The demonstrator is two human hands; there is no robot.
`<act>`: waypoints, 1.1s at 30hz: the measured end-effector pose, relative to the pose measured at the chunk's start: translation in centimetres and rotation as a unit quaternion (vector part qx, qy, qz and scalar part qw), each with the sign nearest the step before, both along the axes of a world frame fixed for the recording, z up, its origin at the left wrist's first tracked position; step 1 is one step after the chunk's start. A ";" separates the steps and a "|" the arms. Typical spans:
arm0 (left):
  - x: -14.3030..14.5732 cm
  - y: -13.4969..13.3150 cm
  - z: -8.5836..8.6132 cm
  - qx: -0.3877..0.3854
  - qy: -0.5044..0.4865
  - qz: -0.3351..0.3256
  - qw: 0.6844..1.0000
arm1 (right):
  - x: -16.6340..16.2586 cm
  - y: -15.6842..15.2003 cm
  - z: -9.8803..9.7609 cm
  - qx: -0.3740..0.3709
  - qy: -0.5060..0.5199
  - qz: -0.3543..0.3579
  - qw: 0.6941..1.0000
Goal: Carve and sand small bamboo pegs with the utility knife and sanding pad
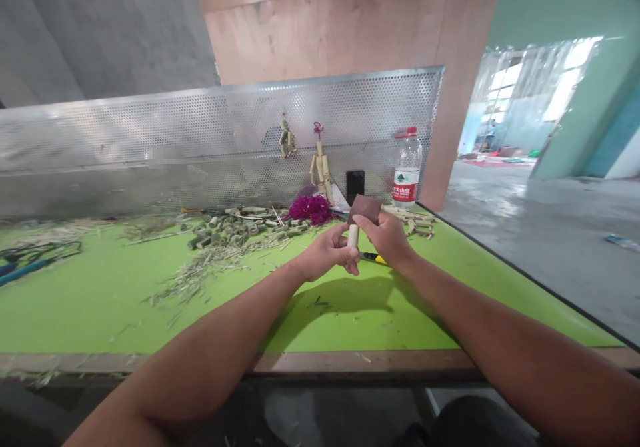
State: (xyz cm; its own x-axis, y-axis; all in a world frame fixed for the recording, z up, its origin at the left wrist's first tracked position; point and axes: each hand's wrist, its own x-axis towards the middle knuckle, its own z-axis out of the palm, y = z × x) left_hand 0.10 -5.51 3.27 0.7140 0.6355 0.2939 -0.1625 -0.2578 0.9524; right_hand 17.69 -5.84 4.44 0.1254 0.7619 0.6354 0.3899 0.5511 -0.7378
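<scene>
My left hand [330,252] is closed round a short pale bamboo stick [353,235], held upright above the green table top [100,294]. My right hand [387,237] pinches a brown piece of sandpaper [365,208] folded against the top end of that stick. Both hands hover just over the table near its middle. A yellow-handled tool [374,258] lies on the mat right under my right hand.
Cut green and pale bamboo pieces [235,228] and shavings [200,270] lie at the back left. A magenta tassel [311,208], a dark phone [355,186] and a water bottle [407,168] stand by the perforated metal screen [150,140], where small bamboo figures [320,166] hang.
</scene>
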 end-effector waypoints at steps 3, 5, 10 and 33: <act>0.0 0.0 0.1 0.007 -0.009 0.043 0.999 | 0.2 0.1 0.0 -0.013 0.088 0.036 0.995; -0.1 0.2 0.2 0.009 -0.006 0.078 0.997 | 0.3 0.1 0.0 -0.017 0.117 0.079 0.990; 0.1 0.2 0.2 0.028 -0.015 0.081 0.996 | -0.5 -0.6 -0.2 -0.031 0.033 0.103 0.994; 0.2 0.6 -0.5 0.095 0.023 0.179 0.979 | -1.2 -0.2 -0.9 -0.060 -0.068 0.140 0.986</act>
State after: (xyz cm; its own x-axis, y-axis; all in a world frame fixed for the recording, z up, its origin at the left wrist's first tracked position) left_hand 0.26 -4.93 2.80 0.4711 0.7845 0.4033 0.0132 -0.4634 0.8861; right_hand 16.52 -6.03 3.55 -0.1809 0.8254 0.5348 0.3344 0.5630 -0.7558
